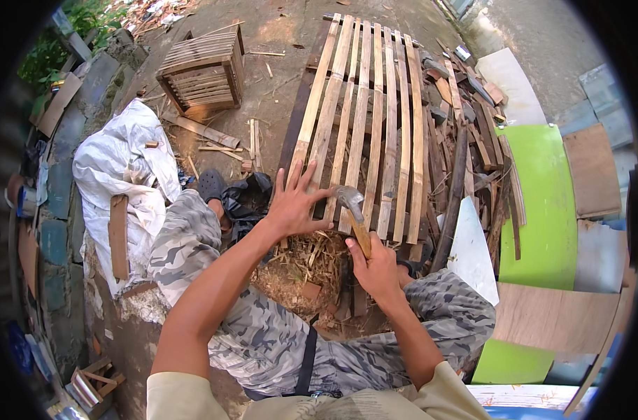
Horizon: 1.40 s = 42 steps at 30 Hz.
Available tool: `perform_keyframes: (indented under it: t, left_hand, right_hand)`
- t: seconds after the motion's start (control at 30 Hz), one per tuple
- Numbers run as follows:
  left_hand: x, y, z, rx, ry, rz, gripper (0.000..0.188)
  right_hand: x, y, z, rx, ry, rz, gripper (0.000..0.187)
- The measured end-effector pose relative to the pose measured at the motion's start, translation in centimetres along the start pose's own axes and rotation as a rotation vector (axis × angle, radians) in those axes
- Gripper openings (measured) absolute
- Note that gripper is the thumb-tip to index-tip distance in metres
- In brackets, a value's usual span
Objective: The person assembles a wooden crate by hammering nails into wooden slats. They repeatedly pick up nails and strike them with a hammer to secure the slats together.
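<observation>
In front of me lies a panel of long bamboo slats (361, 105), set side by side with gaps over darker wood. My left hand (296, 203) rests with fingers spread across the near ends of the left slats. Closed around a wooden handle, my right hand (376, 269) holds a hammer (359, 227) just over the near slat ends. The hammer's metal head is up by my left fingertips. Whether the head touches a slat, I cannot tell.
A slatted wooden crate (206, 70) stands at the far left, near loose sticks. A white sack (119, 168) lies left of my leg. Scrap wood (483, 140) piles along the panel's right side, beside a green board (539, 203). Shavings (308, 266) cover the ground between my legs.
</observation>
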<state>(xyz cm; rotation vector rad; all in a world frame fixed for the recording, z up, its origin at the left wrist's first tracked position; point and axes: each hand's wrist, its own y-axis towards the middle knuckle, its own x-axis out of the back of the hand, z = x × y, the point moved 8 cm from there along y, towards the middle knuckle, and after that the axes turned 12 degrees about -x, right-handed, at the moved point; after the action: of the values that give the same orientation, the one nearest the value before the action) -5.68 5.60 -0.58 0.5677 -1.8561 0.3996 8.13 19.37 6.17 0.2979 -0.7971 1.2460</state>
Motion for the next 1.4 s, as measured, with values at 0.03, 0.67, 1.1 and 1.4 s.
perform_keyframes:
  t: [0.03,0.67,1.1,1.4]
  left_hand:
    - [-0.3,0.0,0.1,-0.006,0.008,-0.028,0.088]
    - [-0.8,0.6,-1.8,-0.055,-0.069,-0.125,0.087]
    - [-0.9,0.5,-1.5,-0.05,-0.077,-0.14,0.084]
    - [-0.9,0.5,-1.2,-0.046,-0.055,-0.139,0.085]
  right_hand:
    - [0.5,-0.3,0.7,0.066,0.052,-0.058,0.035]
    - [-1.2,0.1,-6.6,-0.007,-0.139,0.012,0.031]
    - [-1.8,0.7,-6.7,-0.028,-0.199,0.017,0.023]
    - [1.6,-0.6,-1.2,0.045,0.218,-0.134,0.021]
